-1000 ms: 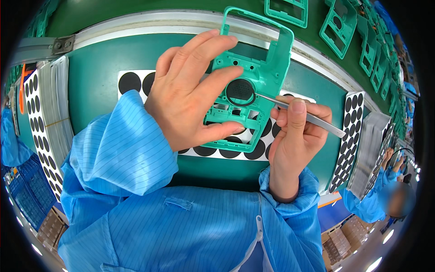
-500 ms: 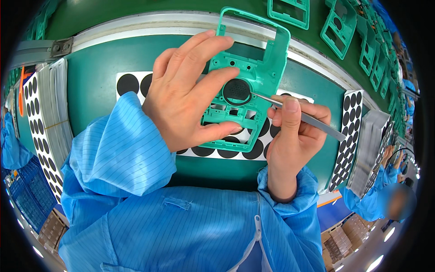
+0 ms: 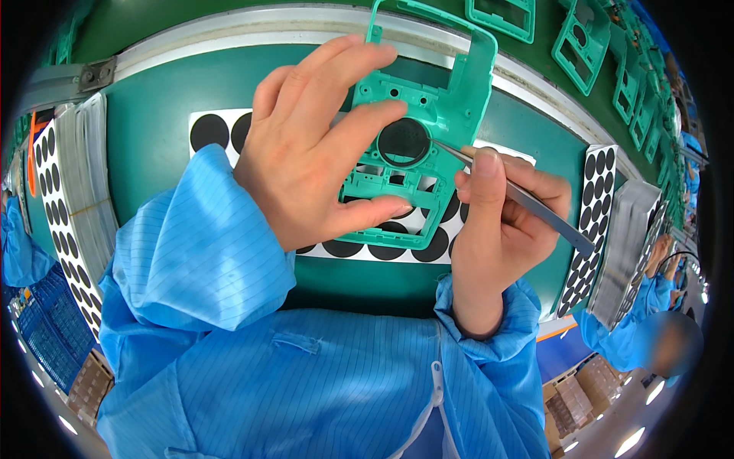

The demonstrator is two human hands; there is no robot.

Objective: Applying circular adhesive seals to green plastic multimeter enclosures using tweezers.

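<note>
1. Green plastic housing (image 3: 428, 145): held above the green surface (image 3: 145, 153), tilted, over a white sheet of black round pads (image 3: 222, 126).
2. Left hand (image 3: 313, 153): its grip is closed on the housing, thumb across the lower edge, fingers along the upper part.
3. Right hand (image 3: 497, 229): its grip is pinched on metal tweezers (image 3: 527, 203).
4. Tweezer tips: placed at the rim of a black disc (image 3: 403, 141) seated in the housing's round opening.
5. Further pad sheets (image 3: 592, 206): laid at the right.

The tweezers' (image 3: 520, 200) tip has crept in to the black disc's (image 3: 403, 141) edge.
</note>
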